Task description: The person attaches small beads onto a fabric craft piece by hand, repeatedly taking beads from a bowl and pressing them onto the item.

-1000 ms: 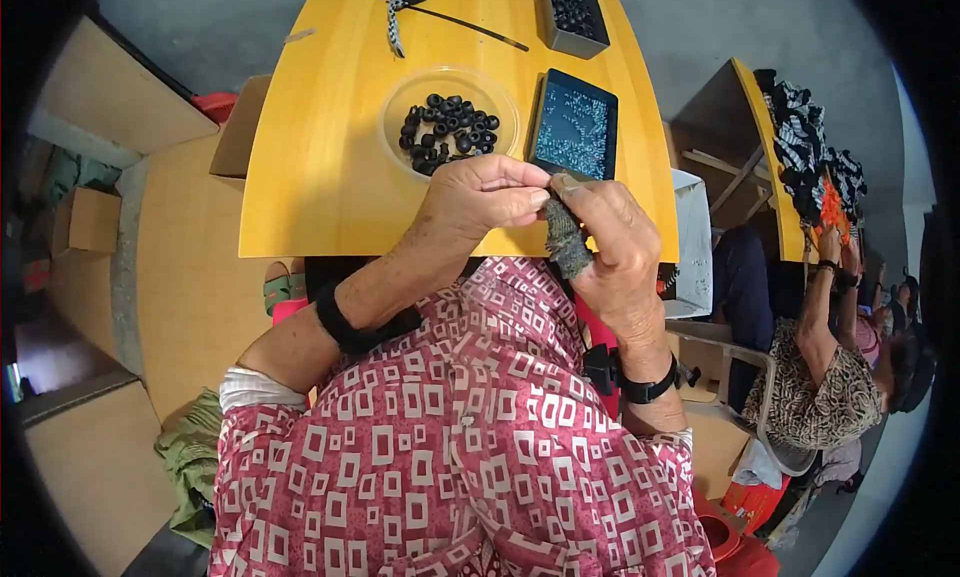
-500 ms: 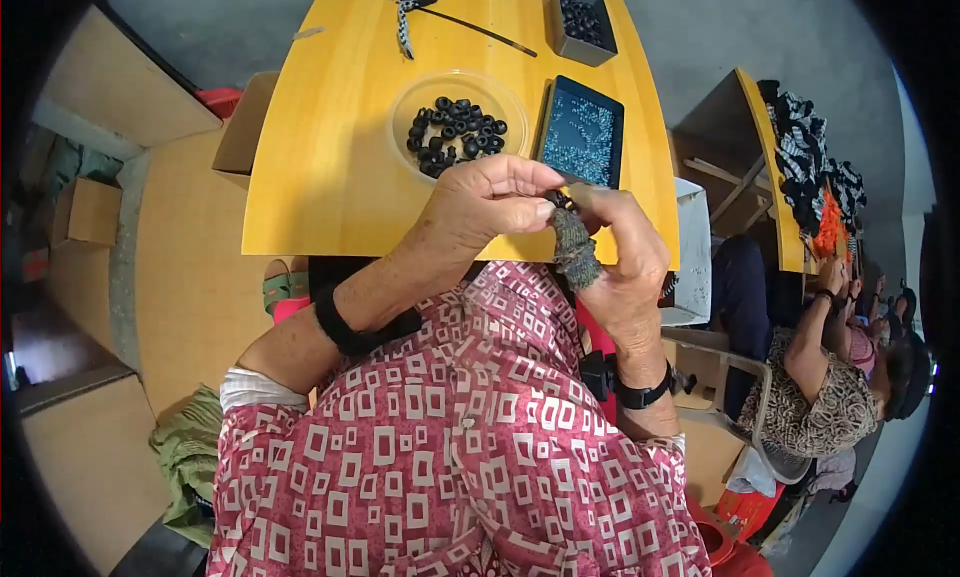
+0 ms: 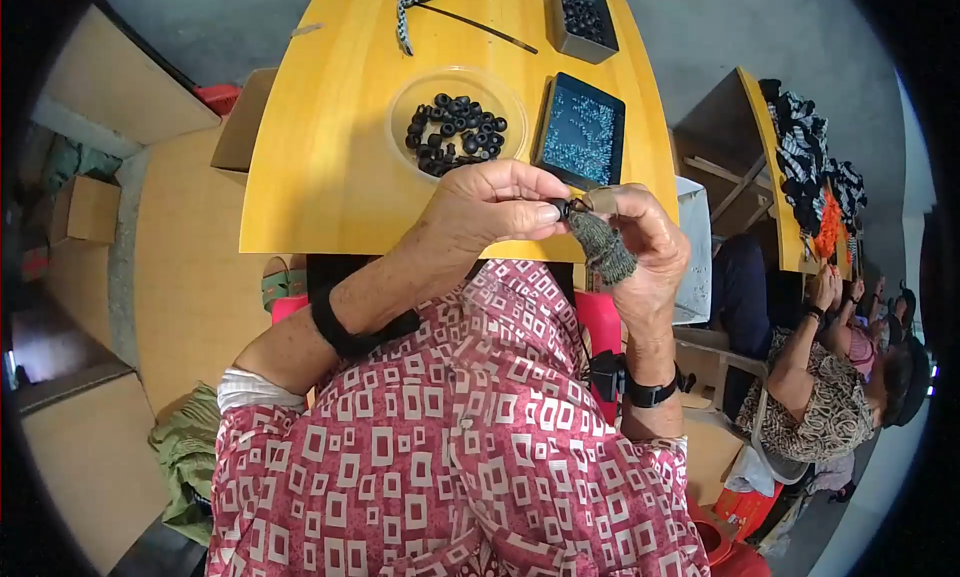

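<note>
My left hand [image 3: 495, 212] is closed in a pinch on a small black bead-like piece [image 3: 562, 208], held just above the near edge of the table. Opposite it, my right hand [image 3: 652, 252] is closed, with its thumb and index fingertips meeting at the same piece. What looks like a grey-green knitted sleeve [image 3: 602, 249] covers the right thumb, and a tan wrap [image 3: 612, 199] shows on the index finger. Just beyond the hands stands a clear round bowl [image 3: 398, 102] of black beads [image 3: 455, 127]. Beside it lies a dark tray [image 3: 548, 157] of tiny blue beads [image 3: 585, 132].
On the yellow table [image 3: 320, 157], a grey box [image 3: 583, 49] of black beads stands far right. A dark stick [image 3: 480, 27] with a patterned cloth strip [image 3: 404, 27] lies at the back. At right, a co-worker [image 3: 820, 397] sits by another table with striped cloth [image 3: 795, 137].
My right hand has shifted slightly right and turned, so the knitted sleeve slants more. The left hand keeps its pinch in nearly the same place.
</note>
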Motion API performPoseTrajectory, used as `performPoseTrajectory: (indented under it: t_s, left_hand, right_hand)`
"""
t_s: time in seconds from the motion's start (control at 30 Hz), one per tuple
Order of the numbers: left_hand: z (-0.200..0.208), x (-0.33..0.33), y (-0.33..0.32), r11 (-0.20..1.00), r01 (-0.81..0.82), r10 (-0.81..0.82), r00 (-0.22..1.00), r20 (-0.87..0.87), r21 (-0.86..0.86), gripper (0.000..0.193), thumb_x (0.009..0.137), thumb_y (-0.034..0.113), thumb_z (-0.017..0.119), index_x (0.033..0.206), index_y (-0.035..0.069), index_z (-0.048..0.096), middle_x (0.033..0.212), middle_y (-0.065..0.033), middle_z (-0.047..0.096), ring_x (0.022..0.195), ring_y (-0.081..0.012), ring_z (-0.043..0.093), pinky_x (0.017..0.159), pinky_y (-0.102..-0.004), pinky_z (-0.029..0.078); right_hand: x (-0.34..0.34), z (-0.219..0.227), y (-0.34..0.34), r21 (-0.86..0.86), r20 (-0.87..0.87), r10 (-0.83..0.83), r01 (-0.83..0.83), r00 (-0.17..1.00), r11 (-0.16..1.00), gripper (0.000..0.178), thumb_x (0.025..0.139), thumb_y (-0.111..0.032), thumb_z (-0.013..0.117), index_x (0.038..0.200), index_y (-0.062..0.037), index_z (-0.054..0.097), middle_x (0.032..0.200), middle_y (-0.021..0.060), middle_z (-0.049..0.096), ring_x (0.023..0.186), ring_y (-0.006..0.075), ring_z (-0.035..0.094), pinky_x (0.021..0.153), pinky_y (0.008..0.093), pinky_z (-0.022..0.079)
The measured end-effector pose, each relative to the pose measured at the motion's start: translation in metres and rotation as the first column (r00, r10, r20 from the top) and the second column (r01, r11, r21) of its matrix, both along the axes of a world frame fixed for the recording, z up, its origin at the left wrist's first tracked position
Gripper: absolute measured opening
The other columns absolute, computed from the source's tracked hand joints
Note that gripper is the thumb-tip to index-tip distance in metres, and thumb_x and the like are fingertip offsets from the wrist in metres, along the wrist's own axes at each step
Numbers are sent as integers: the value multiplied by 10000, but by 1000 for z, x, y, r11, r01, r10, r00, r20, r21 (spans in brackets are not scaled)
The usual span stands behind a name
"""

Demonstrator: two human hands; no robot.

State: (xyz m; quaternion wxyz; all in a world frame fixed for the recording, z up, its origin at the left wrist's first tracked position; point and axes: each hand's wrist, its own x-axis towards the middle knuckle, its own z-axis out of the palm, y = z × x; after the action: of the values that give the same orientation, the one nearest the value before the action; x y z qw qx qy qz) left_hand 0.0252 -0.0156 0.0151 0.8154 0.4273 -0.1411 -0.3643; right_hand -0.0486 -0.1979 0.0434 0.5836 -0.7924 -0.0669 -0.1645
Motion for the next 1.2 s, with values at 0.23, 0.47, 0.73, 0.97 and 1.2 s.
performPoseTrajectory:
  t_s: [0.23, 0.47, 0.73, 0.97, 1.2]
  left_hand:
    - [1, 1, 1, 995, 84, -94, 968, -235, -51, 232, 892, 69, 620, 1108, -12, 598, 1066, -99, 628, 966, -180, 650, 874, -235, 534]
    - [-5, 4, 1, 995, 92, -96, 964, -249, -26, 222, 889, 81, 631, 1084, -19, 598, 1053, -96, 622, 958, -180, 654, 860, -227, 538]
    - [-1, 2, 0, 995, 99, -91, 969, -229, 21, 229, 885, 89, 640, 1079, -26, 602, 1029, -98, 630, 955, -173, 654, 864, -225, 535]
    - [-4, -1, 0, 994, 94, -81, 977, -197, 58, 212, 873, 83, 654, 1055, -19, 620, 990, -94, 646, 915, -153, 655, 851, -236, 541]
    - [-7, -2, -1, 995, 96, -89, 981, -172, 34, 210, 854, 59, 668, 1044, -20, 624, 996, -95, 641, 868, -137, 649, 818, -246, 550]
  right_hand:
    - [-2, -3, -1, -25, 2, -2, 2, 1000, 1000, 196, 766, 14, 733, 927, -5, 623, 877, 40, 600, 800, 113, 565, 740, 244, 470]
    - [-3, -4, -4, -116, 39, 1, 4, 999, 993, 206, 733, 24, 751, 898, 0, 631, 813, 42, 599, 772, 133, 574, 694, 254, 457]
    - [-5, -10, -4, -132, 49, -4, 10, 999, 991, 235, 709, 22, 767, 902, -9, 638, 865, 74, 637, 814, 170, 615, 708, 274, 484]
    - [-9, -10, -2, -273, 82, -24, 46, 996, 961, 252, 695, 15, 771, 912, -7, 645, 924, 120, 658, 865, 212, 651, 718, 291, 506]
    - [-15, -19, 1, -198, 89, -54, 71, 995, 978, 254, 696, 12, 775, 922, -13, 662, 952, 146, 660, 900, 225, 653, 746, 285, 508]
